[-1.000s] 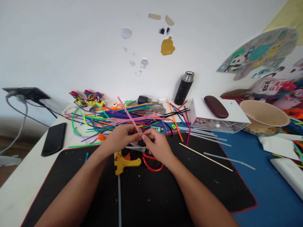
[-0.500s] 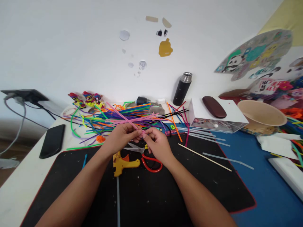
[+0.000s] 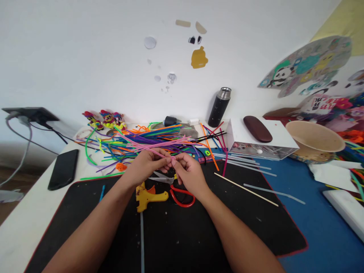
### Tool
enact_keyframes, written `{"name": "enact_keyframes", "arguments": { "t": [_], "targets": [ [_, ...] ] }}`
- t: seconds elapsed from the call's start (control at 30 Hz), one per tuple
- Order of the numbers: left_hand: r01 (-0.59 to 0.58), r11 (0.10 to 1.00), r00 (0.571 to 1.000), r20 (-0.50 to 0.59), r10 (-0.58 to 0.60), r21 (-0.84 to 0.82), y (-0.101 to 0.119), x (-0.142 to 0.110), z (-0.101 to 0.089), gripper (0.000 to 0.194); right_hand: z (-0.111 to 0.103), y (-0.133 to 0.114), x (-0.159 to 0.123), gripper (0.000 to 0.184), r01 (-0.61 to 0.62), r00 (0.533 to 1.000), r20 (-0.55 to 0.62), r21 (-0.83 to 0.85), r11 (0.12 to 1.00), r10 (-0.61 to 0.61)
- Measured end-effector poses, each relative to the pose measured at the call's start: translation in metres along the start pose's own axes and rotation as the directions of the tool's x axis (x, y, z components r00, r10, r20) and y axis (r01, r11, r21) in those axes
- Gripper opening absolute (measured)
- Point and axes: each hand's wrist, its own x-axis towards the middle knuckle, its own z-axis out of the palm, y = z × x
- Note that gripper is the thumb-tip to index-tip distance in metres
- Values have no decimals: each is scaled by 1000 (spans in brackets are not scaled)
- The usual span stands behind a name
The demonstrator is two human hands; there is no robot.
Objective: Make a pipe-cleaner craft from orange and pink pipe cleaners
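A pink pipe cleaner (image 3: 142,148) runs from my fingers up and to the left over the pile of coloured pipe cleaners (image 3: 148,140). My left hand (image 3: 146,167) pinches it near its lower end. My right hand (image 3: 187,170) meets it fingertip to fingertip and pinches the same end, which looks curled between the fingers. Both hands hover above the black mat (image 3: 170,235). Just below them lie a yellow glue gun (image 3: 149,195) and red-handled scissors (image 3: 179,193).
A black phone (image 3: 64,168) lies at the left. A black flask (image 3: 217,107), a white box (image 3: 261,142) with a dark case (image 3: 257,129) on it, and a tan bowl (image 3: 314,142) stand at the back right. A thin wooden stick (image 3: 246,189) and clear glue sticks (image 3: 273,191) lie on the mat's right.
The free end of the pink pipe cleaner has swung down and to the left, from steeply raised to nearly flat over the pile. Both hands stay pinched together at its end.
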Motion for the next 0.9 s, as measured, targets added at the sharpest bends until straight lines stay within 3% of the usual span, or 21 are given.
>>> {"name": "enact_keyframes", "arguments": {
  "t": [0.47,0.9],
  "targets": [
    [34,994,999,14,-36,102,8,-2,-9,45,0,-3,-2,28,24,999,-42,-30,999,-25],
    [15,989,1000,7,-16,149,9,-4,-10,44,-1,-2,-3,25,19,1000,-8,-97,995,-20]
  ]
}}
